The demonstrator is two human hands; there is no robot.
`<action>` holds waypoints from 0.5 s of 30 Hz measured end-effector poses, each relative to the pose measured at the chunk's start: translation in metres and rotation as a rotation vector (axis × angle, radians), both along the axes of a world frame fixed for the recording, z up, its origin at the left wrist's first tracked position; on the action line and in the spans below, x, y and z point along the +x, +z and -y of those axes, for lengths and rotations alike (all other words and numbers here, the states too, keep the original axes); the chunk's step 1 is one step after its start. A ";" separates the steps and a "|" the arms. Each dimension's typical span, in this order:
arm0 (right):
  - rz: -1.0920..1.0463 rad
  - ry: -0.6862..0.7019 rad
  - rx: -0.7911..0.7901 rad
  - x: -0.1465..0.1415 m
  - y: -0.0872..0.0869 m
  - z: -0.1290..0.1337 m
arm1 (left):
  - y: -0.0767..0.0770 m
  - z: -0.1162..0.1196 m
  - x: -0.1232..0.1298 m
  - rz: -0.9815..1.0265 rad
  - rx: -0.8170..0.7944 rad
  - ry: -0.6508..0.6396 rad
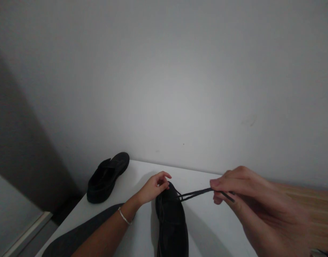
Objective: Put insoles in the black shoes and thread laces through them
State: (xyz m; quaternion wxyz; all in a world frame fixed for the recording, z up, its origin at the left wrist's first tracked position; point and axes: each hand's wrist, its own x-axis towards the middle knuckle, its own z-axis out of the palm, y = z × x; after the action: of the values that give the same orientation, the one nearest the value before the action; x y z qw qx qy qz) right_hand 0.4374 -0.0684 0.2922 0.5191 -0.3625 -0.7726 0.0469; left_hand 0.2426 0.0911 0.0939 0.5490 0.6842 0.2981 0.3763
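Observation:
A black shoe [173, 225] lies lengthwise on the white tabletop in front of me, its near end cut off by the bottom edge. From its far part a dark shoelace [197, 193] runs right, pulled taut in two strands. My right hand [249, 200] pinches these strands between thumb and fingers, and a short lace end sticks out below the pinch. My left hand [155, 185], with a white bracelet on the wrist, is at the shoe's far left edge. Its fingers are loosely curved, thumb and forefinger apart; the thumb seems to touch the shoe.
Another black shoe [107, 178] sits at the back left of the white tabletop [206, 221]. Behind stands a plain pale wall [164, 89]. A wood-grain surface [313, 203] shows at the far right. A long dark grey shape lies beside my left forearm.

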 end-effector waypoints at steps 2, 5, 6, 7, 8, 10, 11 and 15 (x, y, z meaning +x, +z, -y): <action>-0.003 -0.012 0.019 -0.001 0.007 0.000 | 0.000 0.001 -0.001 -0.034 0.025 -0.015; -0.048 -0.065 0.066 -0.004 0.016 0.000 | 0.000 0.006 -0.005 -0.068 0.057 -0.057; -0.053 -0.089 0.081 -0.005 0.019 0.000 | 0.000 0.008 -0.007 -0.073 0.069 -0.080; -0.050 -0.111 0.089 -0.006 0.021 0.000 | 0.000 0.011 -0.010 -0.076 0.083 -0.111; -0.045 -0.126 0.095 -0.007 0.022 0.000 | -0.001 0.015 -0.013 -0.077 0.099 -0.146; -0.041 -0.138 0.089 -0.009 0.023 0.000 | -0.004 0.023 -0.019 -0.079 0.130 -0.209; -0.046 -0.135 0.085 -0.010 0.023 0.000 | -0.007 0.028 -0.021 -0.082 0.143 -0.229; -0.039 -0.071 0.064 -0.016 0.022 0.001 | -0.016 0.046 -0.017 -0.099 0.114 -0.137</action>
State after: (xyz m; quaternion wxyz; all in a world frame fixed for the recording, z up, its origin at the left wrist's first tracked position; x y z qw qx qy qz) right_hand 0.4216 -0.0691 0.3139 0.5466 -0.3720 -0.7502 0.0105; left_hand 0.2260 0.0450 0.0775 0.5180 0.7510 0.2555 0.3200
